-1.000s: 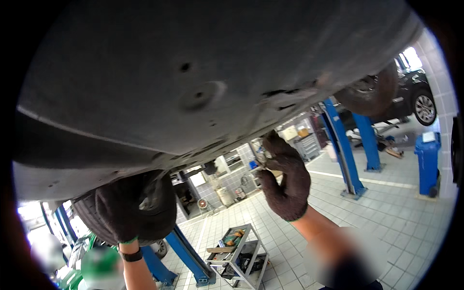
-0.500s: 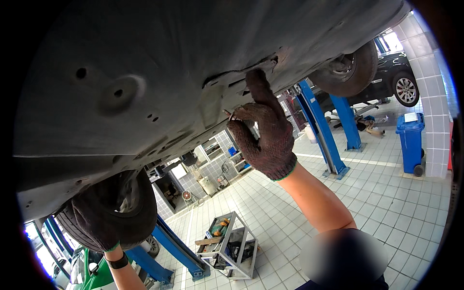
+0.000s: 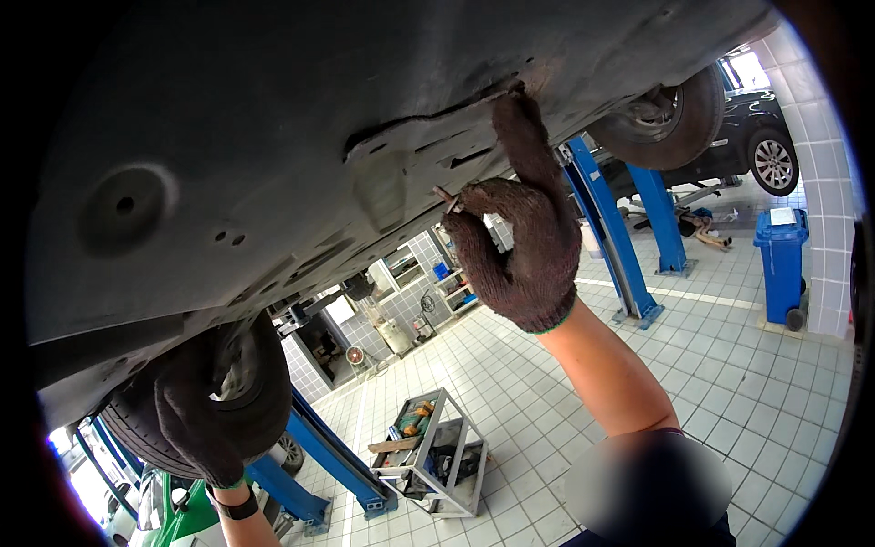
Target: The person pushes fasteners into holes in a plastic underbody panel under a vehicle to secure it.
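Overhead spreads a car's dark underbody cover (image 3: pixel 301 118), with a bent, slit-like edge in its panel. My right hand (image 3: pixel 524 237), in a dark knitted glove, reaches up with one finger extended to that edge. Its thumb and another finger pinch a small thin metal piece (image 3: pixel 447 198), perhaps a screw. At the lower left, my left hand (image 3: pixel 196 415), gloved alike, is raised against the tyre (image 3: pixel 137 438) of a wheel. The left fingers blend into the dark tyre, so their grip is hard to make out.
A metal cart (image 3: pixel 442 456) with tools stands on the tiled floor below. Blue lift posts (image 3: pixel 611 237) rise at the right, near a blue wheeled bin (image 3: pixel 781 264). Another wheel (image 3: pixel 665 123) hangs at the upper right. A black car (image 3: pixel 756 137) and a green car (image 3: pixel 187 510) stand beyond.
My right hand has moved slightly right, its extended finger now at the right end of the panel edge. The pinched piece stays in it. The left hand remains by the tyre.
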The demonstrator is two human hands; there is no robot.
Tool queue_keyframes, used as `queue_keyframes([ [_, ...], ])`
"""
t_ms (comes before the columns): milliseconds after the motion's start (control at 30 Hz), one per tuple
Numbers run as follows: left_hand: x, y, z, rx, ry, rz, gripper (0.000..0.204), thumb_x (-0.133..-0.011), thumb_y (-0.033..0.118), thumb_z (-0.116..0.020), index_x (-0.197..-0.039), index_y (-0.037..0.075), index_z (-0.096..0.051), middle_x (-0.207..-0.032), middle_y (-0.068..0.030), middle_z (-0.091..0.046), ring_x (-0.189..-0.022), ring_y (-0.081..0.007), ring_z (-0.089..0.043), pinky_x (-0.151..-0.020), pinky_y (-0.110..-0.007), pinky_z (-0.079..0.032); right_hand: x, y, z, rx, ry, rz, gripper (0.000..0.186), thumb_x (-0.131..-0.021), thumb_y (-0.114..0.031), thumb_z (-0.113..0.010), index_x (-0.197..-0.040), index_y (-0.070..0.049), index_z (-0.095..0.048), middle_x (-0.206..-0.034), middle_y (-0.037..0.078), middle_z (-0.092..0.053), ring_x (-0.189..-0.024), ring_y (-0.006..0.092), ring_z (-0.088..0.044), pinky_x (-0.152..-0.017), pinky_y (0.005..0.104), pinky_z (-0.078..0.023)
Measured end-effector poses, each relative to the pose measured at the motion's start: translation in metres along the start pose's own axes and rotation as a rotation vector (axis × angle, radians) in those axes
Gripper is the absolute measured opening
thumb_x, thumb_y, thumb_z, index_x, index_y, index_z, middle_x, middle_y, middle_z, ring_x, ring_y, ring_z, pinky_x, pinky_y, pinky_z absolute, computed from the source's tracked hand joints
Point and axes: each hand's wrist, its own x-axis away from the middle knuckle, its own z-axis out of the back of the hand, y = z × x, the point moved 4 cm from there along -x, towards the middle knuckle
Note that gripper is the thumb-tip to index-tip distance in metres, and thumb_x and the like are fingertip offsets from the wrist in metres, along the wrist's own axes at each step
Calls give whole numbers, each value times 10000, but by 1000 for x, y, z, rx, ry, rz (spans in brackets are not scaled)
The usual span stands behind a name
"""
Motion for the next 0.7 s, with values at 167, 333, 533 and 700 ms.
queue_keyframes([
  [167, 11, 15, -64, 249, -277, 56, 350, -1083, 266, -548, -1267, -20, -633, -1129, -80, -693, -965, -145, -626, -873, -286, -478, -14, 4, 10, 193, -42, 104, 233, -839, -109, -791, -1016, -73, -645, -1474, 263, -538, -1340, 423, -533, -1106, 510, -436],
  [333, 16, 44, -147, 317, -402, 88, 446, -1093, 319, -545, -1409, 5, -572, -858, 24, -560, -725, -66, -484, -636, -225, -388, -26, 7, 30, 212, -50, 119, 256, -785, -122, -821, -989, -95, -668, -1290, 190, -629, -1214, 359, -595, -1041, 493, -473],
  [533, 8, 70, -219, 613, -599, 286, 463, -1063, 305, -602, -1417, 19, -515, -820, 42, -473, -659, -34, -399, -559, -207, -323, -11, 10, 39, 91, -149, 130, 273, -807, -175, -844, -997, -89, -668, -1287, 188, -635, -1238, 356, -584, -1014, 485, -483],
  [700, 10, 71, -238, 888, -540, 245, 108, -1057, 190, -604, -1065, 90, -563, -911, -2, -527, -714, -89, -492, -600, -222, -388, -7, -1, 42, 9, -169, 86, 334, -784, -197, -866, -1028, -99, -661, -1314, 200, -635, -1227, 353, -597, -1009, 476, -479],
])
